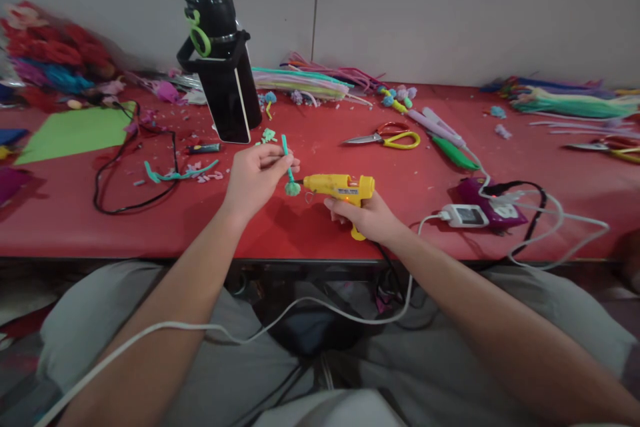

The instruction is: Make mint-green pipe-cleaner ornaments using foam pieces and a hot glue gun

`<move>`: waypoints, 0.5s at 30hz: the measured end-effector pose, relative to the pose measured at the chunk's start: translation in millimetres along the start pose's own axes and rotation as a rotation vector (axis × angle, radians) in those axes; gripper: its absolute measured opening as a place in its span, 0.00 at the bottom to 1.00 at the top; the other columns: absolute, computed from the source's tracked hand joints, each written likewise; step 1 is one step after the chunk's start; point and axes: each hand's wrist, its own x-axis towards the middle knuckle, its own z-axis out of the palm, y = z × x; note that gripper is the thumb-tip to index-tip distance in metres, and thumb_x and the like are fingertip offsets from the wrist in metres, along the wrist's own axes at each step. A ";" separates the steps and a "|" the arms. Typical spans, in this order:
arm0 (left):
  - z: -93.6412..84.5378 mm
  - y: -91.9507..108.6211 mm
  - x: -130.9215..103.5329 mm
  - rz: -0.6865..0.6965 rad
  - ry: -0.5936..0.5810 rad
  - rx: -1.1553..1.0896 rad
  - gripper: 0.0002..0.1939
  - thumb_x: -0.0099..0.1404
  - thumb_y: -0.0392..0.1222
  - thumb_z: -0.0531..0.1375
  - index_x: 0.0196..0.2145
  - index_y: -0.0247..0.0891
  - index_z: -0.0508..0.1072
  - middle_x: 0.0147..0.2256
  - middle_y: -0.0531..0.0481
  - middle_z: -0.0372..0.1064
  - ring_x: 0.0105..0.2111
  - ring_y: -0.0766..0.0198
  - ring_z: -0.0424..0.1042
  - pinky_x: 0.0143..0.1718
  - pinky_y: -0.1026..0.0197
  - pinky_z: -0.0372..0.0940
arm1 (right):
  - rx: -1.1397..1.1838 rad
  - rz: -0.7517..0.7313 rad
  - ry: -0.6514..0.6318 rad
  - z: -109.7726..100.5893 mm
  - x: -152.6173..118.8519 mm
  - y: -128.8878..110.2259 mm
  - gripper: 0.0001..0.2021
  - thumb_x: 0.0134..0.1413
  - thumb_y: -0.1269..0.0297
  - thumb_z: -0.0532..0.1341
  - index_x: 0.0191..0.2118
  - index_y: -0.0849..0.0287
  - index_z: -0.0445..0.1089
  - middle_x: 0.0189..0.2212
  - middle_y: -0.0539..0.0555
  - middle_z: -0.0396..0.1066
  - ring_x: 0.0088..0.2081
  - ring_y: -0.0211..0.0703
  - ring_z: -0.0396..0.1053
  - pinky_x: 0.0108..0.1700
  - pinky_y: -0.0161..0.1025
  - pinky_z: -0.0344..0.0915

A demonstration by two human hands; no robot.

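Note:
Between the fingertips of my left hand (260, 172) is a thin teal stem with a fuzzy green tuft (293, 188) at its lower end. My right hand (363, 215) is wrapped round the handle of a yellow glue gun (327, 183), which points left. The gun's nozzle is at the tuft's right side; whether they touch is too small to tell. A small orange light shows on the gun. Both hands are above the red table (280, 237) near its front edge.
A black bottle (247, 80) with a phone (225, 103) against it stands behind my left hand. Scissors (385, 139), a lilac tool (435, 123) and pipe cleaners (305, 83) lie farther back. A purple power block (493, 203) with cables is at right. A white cable crosses my lap.

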 end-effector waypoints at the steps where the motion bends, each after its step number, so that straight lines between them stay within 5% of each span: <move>1: 0.1 -0.1 0.0 -0.001 0.002 -0.012 0.05 0.64 0.40 0.66 0.34 0.36 0.78 0.35 0.43 0.82 0.38 0.56 0.83 0.44 0.58 0.77 | -0.004 -0.005 0.000 0.0 0.2 0.3 0.17 0.48 0.47 0.68 0.28 0.57 0.69 0.20 0.48 0.66 0.22 0.36 0.62 0.26 0.37 0.62; 15: 0.1 0.7 -0.8 -0.011 0.004 -0.018 0.04 0.65 0.39 0.66 0.35 0.35 0.78 0.35 0.43 0.82 0.38 0.56 0.83 0.45 0.57 0.77 | -0.005 -0.027 -0.019 0.7 0.7 0.0 0.15 0.51 0.50 0.67 0.30 0.56 0.68 0.19 0.46 0.64 0.21 0.35 0.61 0.26 0.37 0.61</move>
